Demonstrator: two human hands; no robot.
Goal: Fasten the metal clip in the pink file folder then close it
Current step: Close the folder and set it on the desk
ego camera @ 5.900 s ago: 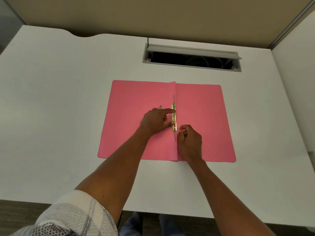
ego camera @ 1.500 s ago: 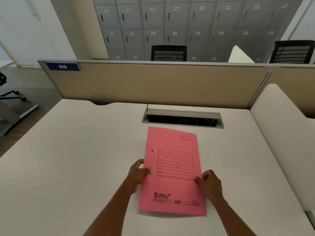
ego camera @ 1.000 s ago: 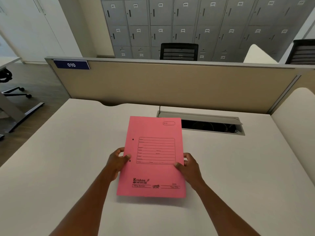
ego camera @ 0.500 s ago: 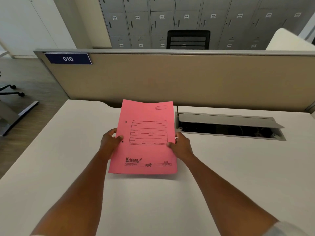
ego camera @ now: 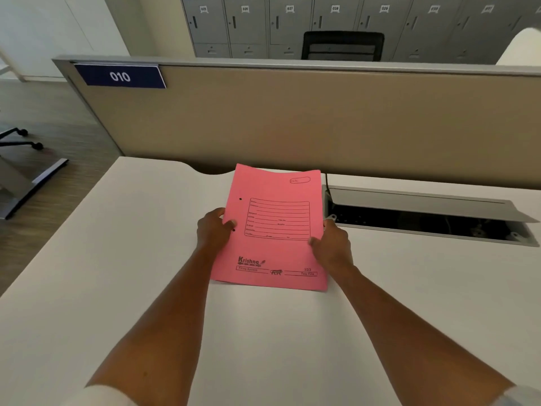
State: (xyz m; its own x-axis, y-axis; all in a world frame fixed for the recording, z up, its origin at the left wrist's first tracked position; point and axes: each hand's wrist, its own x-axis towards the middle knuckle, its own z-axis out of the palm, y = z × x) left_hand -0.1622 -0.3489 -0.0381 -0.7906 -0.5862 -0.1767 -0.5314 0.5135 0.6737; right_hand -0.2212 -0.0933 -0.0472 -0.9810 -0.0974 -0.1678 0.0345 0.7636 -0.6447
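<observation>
The pink file folder [ego camera: 272,250] is closed, printed cover facing up, with a lined form and "Krishna" on it. I hold it by both long edges above the white desk [ego camera: 123,259], its far end raised. My left hand [ego camera: 212,231] grips the left edge near the two punch holes, thumb on the cover. My right hand [ego camera: 333,244] grips the right edge, thumb on the cover. The metal clip is hidden inside the folder.
An open cable tray [ego camera: 424,218] with a grey lid is set into the desk to the right of the folder. A beige partition [ego camera: 292,118] with a blue "010" label [ego camera: 120,76] stands behind the desk. Grey lockers [ego camera: 289,22] and a black chair [ego camera: 342,45] lie beyond.
Several seconds ago the folder lay open with my fingers on the clip. It is closed now, and both hands have carried it to the left and farther out over the desk.
</observation>
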